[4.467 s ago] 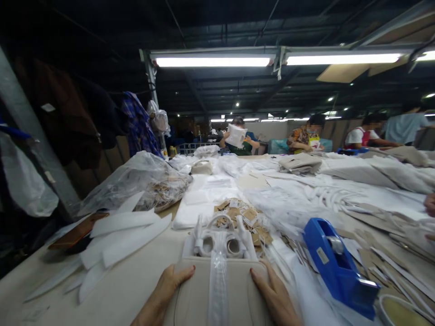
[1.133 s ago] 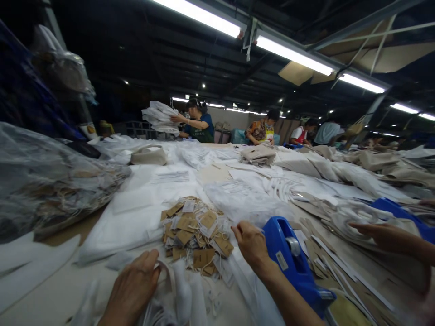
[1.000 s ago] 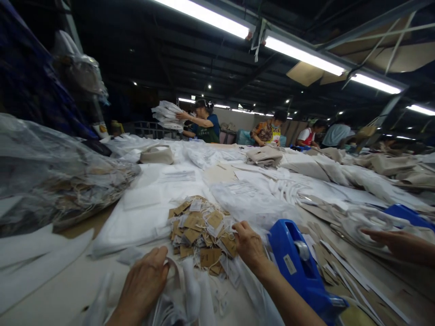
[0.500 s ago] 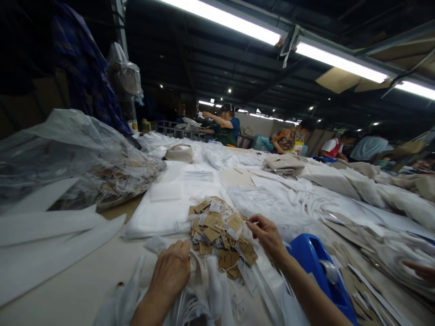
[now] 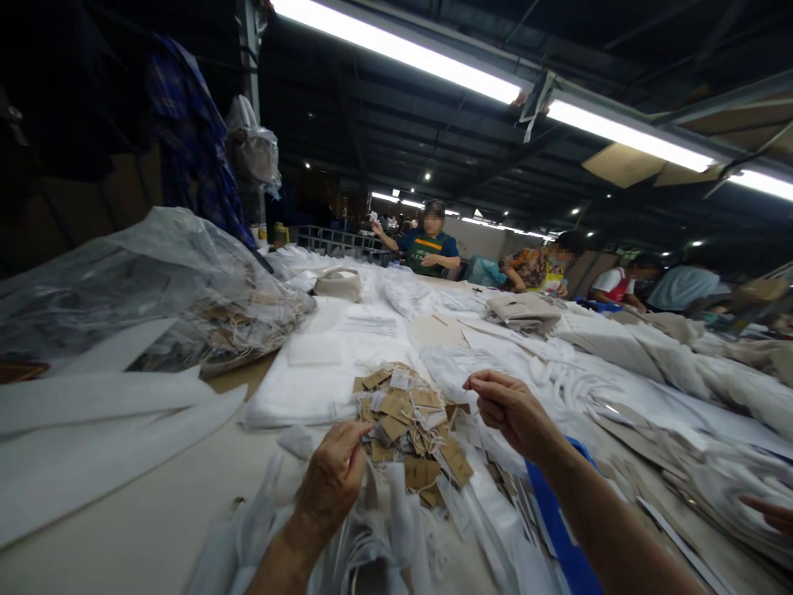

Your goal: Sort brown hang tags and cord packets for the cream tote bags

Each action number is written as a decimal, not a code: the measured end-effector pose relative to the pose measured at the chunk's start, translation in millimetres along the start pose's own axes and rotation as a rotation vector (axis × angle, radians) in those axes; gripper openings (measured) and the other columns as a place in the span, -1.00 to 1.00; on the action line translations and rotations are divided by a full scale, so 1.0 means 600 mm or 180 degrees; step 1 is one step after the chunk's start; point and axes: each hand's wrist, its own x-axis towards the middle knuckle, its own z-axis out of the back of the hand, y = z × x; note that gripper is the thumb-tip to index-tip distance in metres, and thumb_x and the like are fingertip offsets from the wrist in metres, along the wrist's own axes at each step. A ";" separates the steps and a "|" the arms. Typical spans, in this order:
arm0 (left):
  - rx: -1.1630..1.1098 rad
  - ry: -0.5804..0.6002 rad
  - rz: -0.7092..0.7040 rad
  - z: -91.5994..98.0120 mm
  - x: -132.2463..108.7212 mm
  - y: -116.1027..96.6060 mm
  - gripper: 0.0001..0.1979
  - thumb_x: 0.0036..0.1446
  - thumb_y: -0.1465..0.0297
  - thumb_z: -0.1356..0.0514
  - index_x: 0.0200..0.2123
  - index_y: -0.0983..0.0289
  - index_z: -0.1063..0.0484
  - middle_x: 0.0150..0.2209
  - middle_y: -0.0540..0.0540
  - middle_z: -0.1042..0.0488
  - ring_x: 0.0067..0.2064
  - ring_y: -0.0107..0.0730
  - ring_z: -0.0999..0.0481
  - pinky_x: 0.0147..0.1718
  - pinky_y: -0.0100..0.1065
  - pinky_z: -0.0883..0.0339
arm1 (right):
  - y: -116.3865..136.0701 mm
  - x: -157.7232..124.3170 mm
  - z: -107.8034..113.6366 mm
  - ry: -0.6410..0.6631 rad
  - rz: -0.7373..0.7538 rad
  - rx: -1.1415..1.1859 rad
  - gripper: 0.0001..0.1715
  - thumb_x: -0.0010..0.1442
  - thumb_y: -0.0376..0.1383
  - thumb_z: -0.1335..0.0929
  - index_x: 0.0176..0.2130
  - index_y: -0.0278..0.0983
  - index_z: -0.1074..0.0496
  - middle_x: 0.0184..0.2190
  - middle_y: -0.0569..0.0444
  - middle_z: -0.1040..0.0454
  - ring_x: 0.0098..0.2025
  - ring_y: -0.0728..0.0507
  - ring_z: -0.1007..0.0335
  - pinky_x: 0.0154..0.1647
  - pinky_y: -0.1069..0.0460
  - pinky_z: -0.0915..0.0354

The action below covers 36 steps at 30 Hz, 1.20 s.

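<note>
A heap of brown and white hang tags with pale strings [image 5: 396, 413] lies on the table before me. My left hand [image 5: 331, 467] is at the heap's near left edge, fingers curled and the index reaching onto the tags; what it grips, if anything, is hidden. Past the heap's right side, my right hand [image 5: 514, 409] is raised with thumb and index pinched together. Something thin shows at those fingertips, too small to name, and a brown tag lies just below. White-wrapped straps [image 5: 372, 529] are bunched under and beside my left hand.
A blue tape dispenser [image 5: 557, 512] stands partly behind my right forearm. At left, a clear plastic bag [image 5: 154, 273] holds more tags, near white foam sheets [image 5: 92, 446]. Flat white packages [image 5: 297, 388] lie behind the heap. Across the table a person in a green apron [image 5: 427, 248] stands.
My right hand has lifted away from the heap, up and to the right, still pinched. My left index now reaches onto the tags. The far person has turned to face this way.
</note>
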 end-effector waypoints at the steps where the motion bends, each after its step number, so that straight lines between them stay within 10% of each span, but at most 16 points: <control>1: -0.0169 -0.0034 -0.0013 0.001 0.001 -0.004 -0.71 0.08 0.51 0.04 -0.26 0.31 -0.47 -0.27 0.15 -0.53 -0.17 -0.30 -0.50 -0.14 -0.32 -0.39 | 0.002 -0.004 -0.005 0.0055 -0.0054 0.0028 -0.64 -0.15 -0.12 -0.47 -0.47 -0.33 -0.38 -0.80 0.37 0.04 -0.72 0.16 0.26 -0.68 0.14 0.30; 13: -0.1592 0.1050 0.0689 0.010 -0.001 -0.051 -0.65 -0.04 0.50 -0.11 -0.14 0.26 -0.47 -0.21 0.07 -0.56 -0.25 -0.38 -0.48 -0.21 -0.37 -0.34 | 0.003 -0.035 -0.108 0.0680 -0.0277 0.0102 -0.69 -0.14 -0.17 -0.49 -0.48 -0.34 -0.41 -0.79 0.33 -0.05 -0.73 0.17 0.21 -0.71 0.14 0.29; 36: -0.2669 0.0805 0.0504 -0.010 -0.002 -0.073 -0.86 -0.16 0.52 -0.25 -0.43 0.27 -0.55 -0.34 0.08 -0.54 -0.33 -0.39 -0.46 -0.39 -0.44 -0.25 | -0.015 -0.043 -0.138 0.0841 -0.0414 0.0477 -0.69 -0.10 -0.18 -0.49 -0.46 -0.34 -0.39 -0.80 0.35 -0.01 -0.73 0.17 0.23 -0.71 0.17 0.29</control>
